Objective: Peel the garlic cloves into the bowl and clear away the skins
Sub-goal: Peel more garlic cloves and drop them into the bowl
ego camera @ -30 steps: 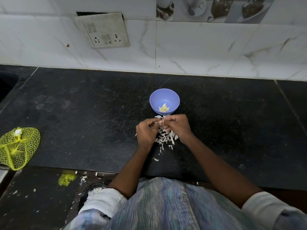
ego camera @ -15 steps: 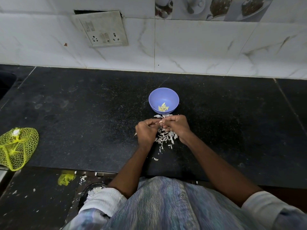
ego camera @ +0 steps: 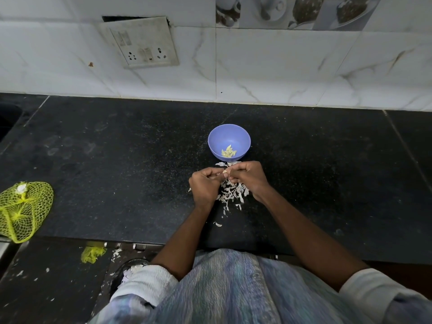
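**Small clove, loose skins: where it could slip**

I saw both hands curled together just in front of the bowl (ego camera: 229, 142), the left hand (ego camera: 205, 185) and right hand (ego camera: 249, 177) pinching one garlic clove (ego camera: 225, 171) between their fingertips. A few peeled cloves (ego camera: 228, 152) lay in the bowl; the skins (ego camera: 232, 194) were heaped on the counter (ego camera: 117, 171) under my wrists. I judged the clove could pop free and land among the skins, or flakes could drift into the bowl.
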